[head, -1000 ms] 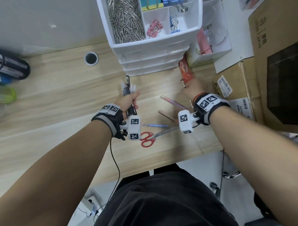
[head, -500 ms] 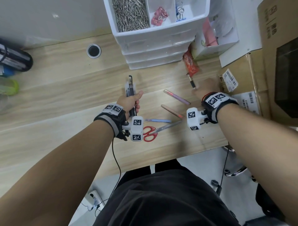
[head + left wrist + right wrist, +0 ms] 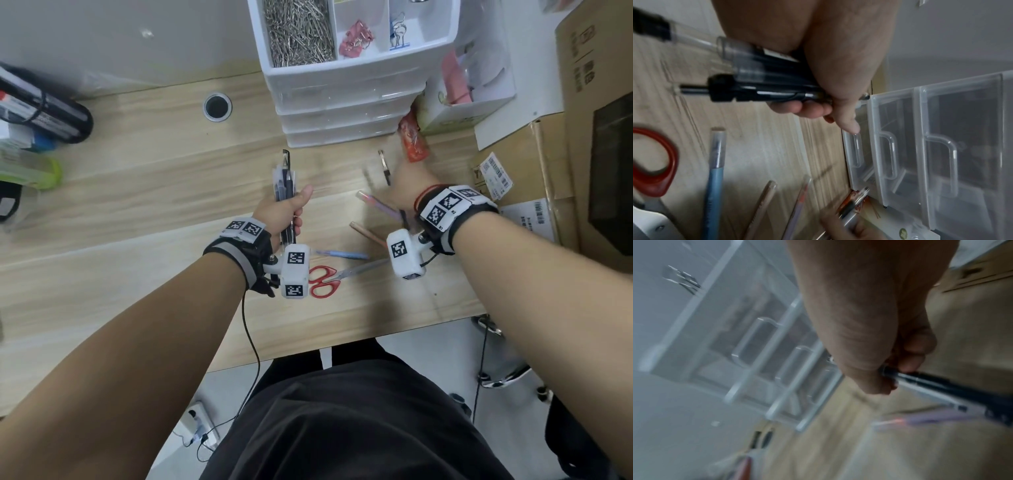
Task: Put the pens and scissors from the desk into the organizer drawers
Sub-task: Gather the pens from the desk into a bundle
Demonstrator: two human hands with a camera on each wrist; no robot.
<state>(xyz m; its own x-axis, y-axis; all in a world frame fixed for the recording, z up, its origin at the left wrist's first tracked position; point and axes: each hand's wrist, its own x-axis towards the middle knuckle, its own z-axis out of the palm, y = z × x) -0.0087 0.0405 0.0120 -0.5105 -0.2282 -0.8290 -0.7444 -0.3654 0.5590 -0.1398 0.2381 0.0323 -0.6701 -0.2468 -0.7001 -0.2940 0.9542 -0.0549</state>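
My left hand (image 3: 286, 212) grips a bundle of black and clear pens (image 3: 285, 178), their tips pointing at the white organizer (image 3: 342, 102); the bundle (image 3: 764, 84) fills the left wrist view, in front of the closed translucent drawers (image 3: 941, 146). My right hand (image 3: 406, 185) pinches a black pen (image 3: 386, 168), shown blurred as the black pen (image 3: 941, 384) in the right wrist view. On the desk lie a purple pen (image 3: 376, 205), a brown pen (image 3: 368, 234), a blue pen (image 3: 342, 254) and red-handled scissors (image 3: 323, 281).
A red packet (image 3: 412, 140) leans beside the organizer, next to a clear box (image 3: 469, 78). Cardboard boxes (image 3: 599, 137) fill the right side. A cable hole (image 3: 218, 106) and dark and green items (image 3: 44, 116) sit at the left. The organizer's top tray holds paper clips (image 3: 298, 31).
My right hand has taken the black pen from beside the red packet and moved it left, toward the desk's middle. My left hand keeps its hold on the bundle.
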